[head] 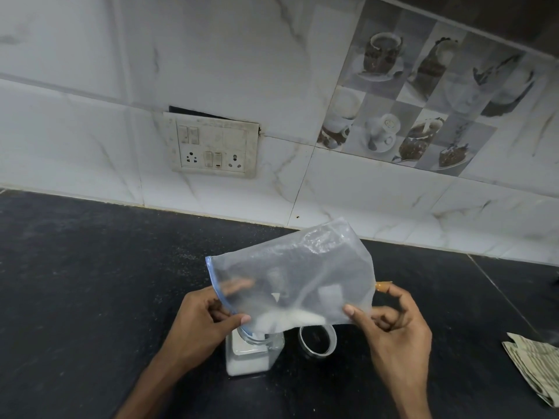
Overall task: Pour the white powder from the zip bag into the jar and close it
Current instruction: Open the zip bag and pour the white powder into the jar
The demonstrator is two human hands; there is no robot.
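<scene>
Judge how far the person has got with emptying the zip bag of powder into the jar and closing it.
Done: the jar already holds white powder, and its lid lies off beside it. In hand: the left hand and right hand tip the zip bag, its opening at the jar mouth, with some powder still inside. Left: empty the rest, then fit the lid.

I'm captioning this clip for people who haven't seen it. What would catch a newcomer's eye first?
First, the clear zip bag held up mid-frame by both hands, left hand at its blue zip edge, right hand at the other side. White powder gathers at its low edge above the open jar. The jar's lid lies just right on the dark counter.
</scene>
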